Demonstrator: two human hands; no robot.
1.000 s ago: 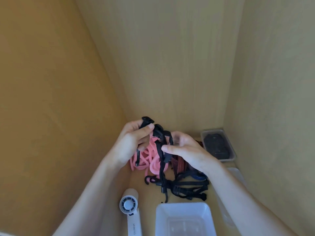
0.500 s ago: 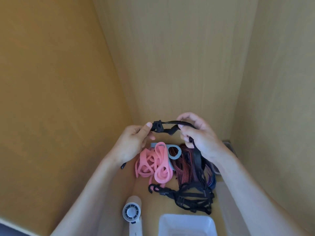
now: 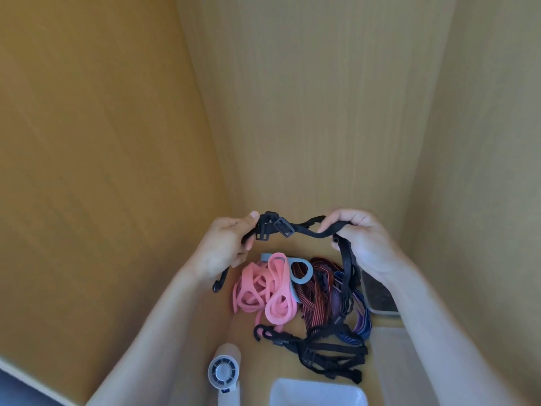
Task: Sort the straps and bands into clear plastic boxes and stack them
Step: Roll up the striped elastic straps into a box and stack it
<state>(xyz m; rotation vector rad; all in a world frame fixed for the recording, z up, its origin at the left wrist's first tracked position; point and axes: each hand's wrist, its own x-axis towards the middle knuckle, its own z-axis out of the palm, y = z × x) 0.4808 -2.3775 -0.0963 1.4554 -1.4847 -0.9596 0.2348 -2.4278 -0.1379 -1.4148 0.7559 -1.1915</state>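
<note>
A black strap (image 3: 304, 230) with plastic buckles stretches between my two hands above the pile. My left hand (image 3: 224, 247) grips its buckle end, and a hooked tail hangs below that hand. My right hand (image 3: 361, 240) grips the other part, from which the strap drops down into the heap. Below lie pink bands (image 3: 268, 291), a grey-blue band (image 3: 301, 273), red-striped cords (image 3: 317, 294), blue cords (image 3: 361, 323) and more black straps (image 3: 325, 350). An open clear box (image 3: 317, 391) sits at the bottom edge.
A clear box with dark contents (image 3: 379, 297) stands at the right, partly behind my right wrist. A clear lid or box (image 3: 395, 364) lies under my right forearm. A white hand-held fan (image 3: 224, 373) lies near the front. Wooden walls close in on three sides.
Both hands have lifted the black strap out of the pile and drawn apart, pulling it out sideways between them. The view has tilted so the pile shows below the hands.
</note>
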